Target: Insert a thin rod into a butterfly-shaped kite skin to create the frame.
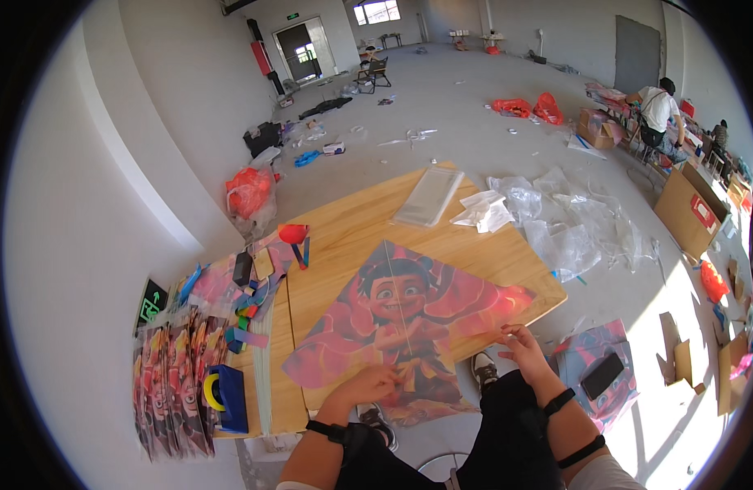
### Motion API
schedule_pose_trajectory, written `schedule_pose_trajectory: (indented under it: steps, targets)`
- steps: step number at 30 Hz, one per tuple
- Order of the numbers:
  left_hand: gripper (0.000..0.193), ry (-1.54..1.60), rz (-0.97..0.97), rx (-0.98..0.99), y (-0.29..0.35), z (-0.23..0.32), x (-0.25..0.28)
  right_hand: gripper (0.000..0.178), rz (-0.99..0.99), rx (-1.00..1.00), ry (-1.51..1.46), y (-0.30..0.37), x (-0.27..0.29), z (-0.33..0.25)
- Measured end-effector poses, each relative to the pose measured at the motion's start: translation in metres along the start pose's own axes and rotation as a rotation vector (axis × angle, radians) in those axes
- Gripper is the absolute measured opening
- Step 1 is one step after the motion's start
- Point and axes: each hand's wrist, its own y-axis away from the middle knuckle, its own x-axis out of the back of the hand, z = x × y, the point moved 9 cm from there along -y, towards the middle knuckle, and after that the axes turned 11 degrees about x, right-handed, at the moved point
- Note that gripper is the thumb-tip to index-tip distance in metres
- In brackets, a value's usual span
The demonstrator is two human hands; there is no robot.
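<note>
Your left hand (368,384) presses its grip flat on the lower edge of the kite (409,318), fingers closed on it, low in the frame's centre. The kite lies spread on the wooden surface (352,229) mid-frame, and right of centre your right hand (519,343) pinches its right corner.

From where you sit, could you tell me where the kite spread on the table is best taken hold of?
Probably by its near edges, from your side: the kite lies flat, its lower part overhanging the table, and your left hand and right hand are there.
</note>
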Motion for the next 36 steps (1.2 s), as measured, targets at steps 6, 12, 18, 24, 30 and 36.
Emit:
schedule_pose_trajectory:
  steps: [6, 12, 18, 24, 30, 36]
  targets:
    - [0.049, -0.438, 0.501, 0.038, -0.015, 0.022, -0.011, 0.055, 0.183, -0.011, -0.201, -0.019, 0.006, -0.019]
    - [0.066, -0.628, 0.565, 0.179, -0.035, 0.019, -0.030, 0.053, 0.339, -0.001, -0.108, -0.030, 0.033, -0.014]
    - [0.067, -0.599, 0.650, 0.181, -0.042, 0.017, -0.019, 0.033, 0.211, 0.534, 0.532, -0.022, -0.004, -0.076]
    - [0.068, -0.609, 0.679, 0.196, -0.058, 0.012, -0.007, 0.023, -0.064, 0.313, 0.477, -0.001, -0.044, -0.046]
    - [0.067, -0.540, 0.717, 0.235, -0.056, 0.006, 0.003, 0.022, -0.203, 0.199, 0.556, 0.048, -0.042, -0.056]
    - [0.064, -0.539, 0.779, 0.171, -0.055, 0.012, 0.002, 0.016, -0.124, 0.138, 0.528, 0.090, -0.013, -0.048]
